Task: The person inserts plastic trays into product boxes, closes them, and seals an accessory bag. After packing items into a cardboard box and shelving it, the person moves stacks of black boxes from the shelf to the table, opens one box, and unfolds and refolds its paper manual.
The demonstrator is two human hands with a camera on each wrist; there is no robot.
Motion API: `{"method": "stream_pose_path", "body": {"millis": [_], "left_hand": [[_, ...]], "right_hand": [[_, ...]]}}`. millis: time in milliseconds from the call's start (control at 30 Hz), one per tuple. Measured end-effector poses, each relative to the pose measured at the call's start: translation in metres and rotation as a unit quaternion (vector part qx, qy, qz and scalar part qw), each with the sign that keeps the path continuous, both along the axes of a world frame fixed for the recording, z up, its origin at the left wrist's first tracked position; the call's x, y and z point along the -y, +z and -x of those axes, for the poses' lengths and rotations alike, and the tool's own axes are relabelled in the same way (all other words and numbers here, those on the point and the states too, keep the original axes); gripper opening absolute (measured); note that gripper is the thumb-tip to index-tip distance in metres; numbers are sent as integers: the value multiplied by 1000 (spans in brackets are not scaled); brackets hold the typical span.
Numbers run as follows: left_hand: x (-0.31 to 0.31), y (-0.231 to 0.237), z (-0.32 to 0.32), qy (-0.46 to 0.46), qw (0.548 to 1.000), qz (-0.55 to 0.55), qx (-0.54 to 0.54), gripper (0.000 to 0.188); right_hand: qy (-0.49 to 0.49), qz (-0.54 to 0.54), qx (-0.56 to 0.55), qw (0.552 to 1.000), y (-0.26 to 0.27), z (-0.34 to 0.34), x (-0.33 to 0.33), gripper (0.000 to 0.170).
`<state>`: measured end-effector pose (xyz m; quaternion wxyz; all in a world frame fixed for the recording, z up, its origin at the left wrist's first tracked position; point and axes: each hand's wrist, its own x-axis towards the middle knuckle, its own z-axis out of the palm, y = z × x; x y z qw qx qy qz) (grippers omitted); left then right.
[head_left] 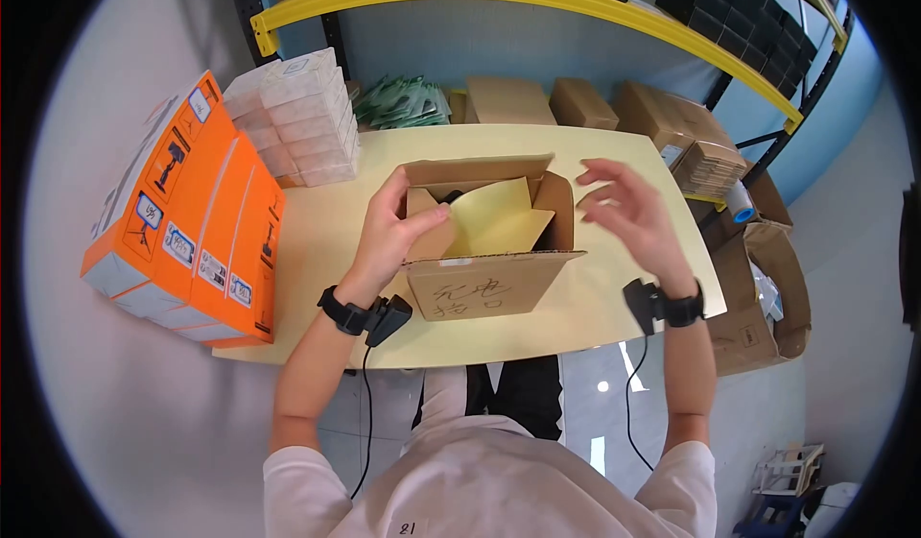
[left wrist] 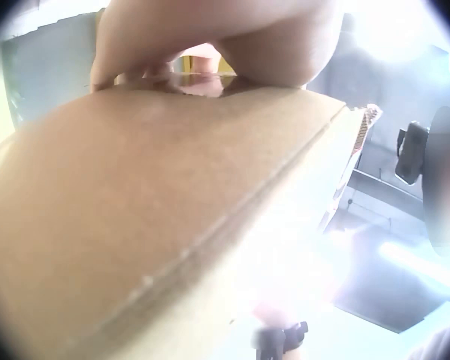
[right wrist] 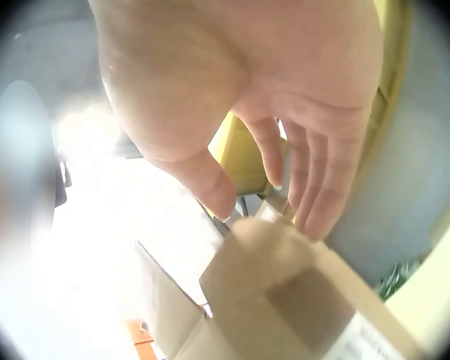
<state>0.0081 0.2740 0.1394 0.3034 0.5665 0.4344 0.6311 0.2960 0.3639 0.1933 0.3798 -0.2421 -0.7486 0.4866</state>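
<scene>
The brown rectangular cardboard box (head_left: pixel 494 284), long axis nine-to-three on the pale-yellow bench (head_left: pixel 600 298), lies at nine o'clock from the right hand (head_left: pixel 633 214), fingers spread, empty; the nearer left hand (head_left: pixel 383 233) grips its nine-o'clock edge.

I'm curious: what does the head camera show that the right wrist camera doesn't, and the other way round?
Only the head view: the left hand holding the cardboard box, the handwriting on that box's near side, and the stack of white boxes.
Only the right wrist view: palm creases of the right hand, seen close up.
Both: the right hand with nothing in its fingers, part of the cardboard box, and the green packets.
</scene>
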Motion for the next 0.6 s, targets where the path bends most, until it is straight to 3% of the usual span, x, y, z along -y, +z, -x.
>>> {"method": "stream_pose_path", "body": {"millis": [133,233,333,433,500,533,567,600], "left_hand": [[-1,-5,3,-36,989,77,120,34],[1,-3,3,-42,991,63,109,34],[1,2,-3,-22,995,66,70,39],[0,5,-5,9,1000,-4,-5,48],[0,6,-5,5,1000,12,-1,51],[1,7,-5,-3,1000,28,-2,54],[3,8,-7,-3,1000,31,-3,54],[4,8,-10,1,1000,29,5,54]], "right_hand": [[2,48,16,999,-19,14,-6,56],[22,12,15,1000,-23,19,-19,60],[177,110,12,978,-30,19,-25,66],[188,163,-52,967,-33,11,-19,70],[151,194,-104,964,-32,17,-8,66],[42,54,-28,997,-19,20,2,60],[-70,-88,48,992,-7,23,11,54],[-115,-169,52,978,6,26,15,46]]}}
